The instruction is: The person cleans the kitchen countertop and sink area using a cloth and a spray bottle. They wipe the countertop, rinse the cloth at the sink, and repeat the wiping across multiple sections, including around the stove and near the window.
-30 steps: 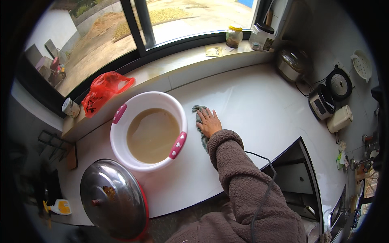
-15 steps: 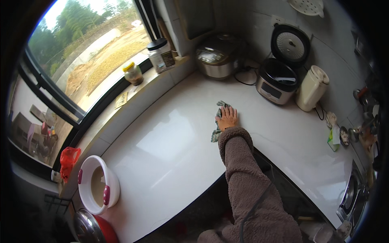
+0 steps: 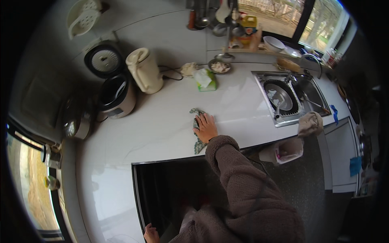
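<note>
My right hand (image 3: 206, 128) lies on a green-and-white patterned cloth (image 3: 197, 147) on the pale countertop (image 3: 162, 137), its fingers spread and flat. The cloth sticks out past the fingertips and along the left side of the palm; the part under the hand is hidden. A brown fleece sleeve (image 3: 243, 174) covers that arm. At the bottom, my left hand (image 3: 151, 234) is by the counter's inner edge, apart from the cloth. Only part of it shows, and its fingers are too hidden to judge.
Along the back stand an open rice cooker (image 3: 117, 97), a cream electric kettle (image 3: 145, 71), a green tissue pack (image 3: 206, 81) and a bowl of pale pieces (image 3: 220, 67). Rightward is a double sink (image 3: 298, 97), with a grey rag (image 3: 310, 124) at its front and a bin (image 3: 283, 152) below.
My view has swung right, bringing the sink into sight and taking the basin out. My right hand and the cloth have moved right along the counter. My left hand has come into view.
</note>
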A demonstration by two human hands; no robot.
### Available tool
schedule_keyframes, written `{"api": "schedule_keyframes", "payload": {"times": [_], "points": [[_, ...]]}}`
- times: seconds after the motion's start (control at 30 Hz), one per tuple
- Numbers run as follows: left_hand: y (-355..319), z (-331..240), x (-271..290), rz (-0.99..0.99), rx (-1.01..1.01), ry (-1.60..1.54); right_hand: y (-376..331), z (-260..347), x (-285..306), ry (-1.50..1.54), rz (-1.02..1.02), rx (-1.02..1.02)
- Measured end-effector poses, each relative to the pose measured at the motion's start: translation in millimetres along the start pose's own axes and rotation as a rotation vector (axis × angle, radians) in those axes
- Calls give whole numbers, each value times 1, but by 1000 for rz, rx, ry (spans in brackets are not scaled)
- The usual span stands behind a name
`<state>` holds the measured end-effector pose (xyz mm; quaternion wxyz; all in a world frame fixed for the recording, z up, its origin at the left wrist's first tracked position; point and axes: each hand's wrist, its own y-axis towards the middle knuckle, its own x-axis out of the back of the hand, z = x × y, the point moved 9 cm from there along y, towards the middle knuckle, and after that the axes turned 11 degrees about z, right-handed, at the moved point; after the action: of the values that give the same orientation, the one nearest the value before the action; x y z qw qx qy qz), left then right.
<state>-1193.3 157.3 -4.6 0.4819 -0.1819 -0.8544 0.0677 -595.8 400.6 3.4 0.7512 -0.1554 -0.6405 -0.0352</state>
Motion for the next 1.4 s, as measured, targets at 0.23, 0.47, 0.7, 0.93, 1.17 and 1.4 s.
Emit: {"api": "schedule_keyframes", "payload": {"times": [0.23, 0.47, 0.7, 0.93, 1.17, 1.4], "points": [[126, -161, -25, 187, -136, -126, -114, -189, 19, 41, -111, -181], [184, -247, -91, 223, -247, -164, -175, -261, 21, -29, -144, -112], [217, -365, -148, 208, -273, -252, -216, -365, 27, -32, -22, -145], [213, -484, -193, 136, -388, -203, -213, -474, 39, -25, -256, -280], [118, -583, -253, -17, -278, -250, -173, -614, 121, -47, -259, -326], [57, -669, -323, -7, -280, -376, -185, -799, 283, 471, -497, -353]]}}
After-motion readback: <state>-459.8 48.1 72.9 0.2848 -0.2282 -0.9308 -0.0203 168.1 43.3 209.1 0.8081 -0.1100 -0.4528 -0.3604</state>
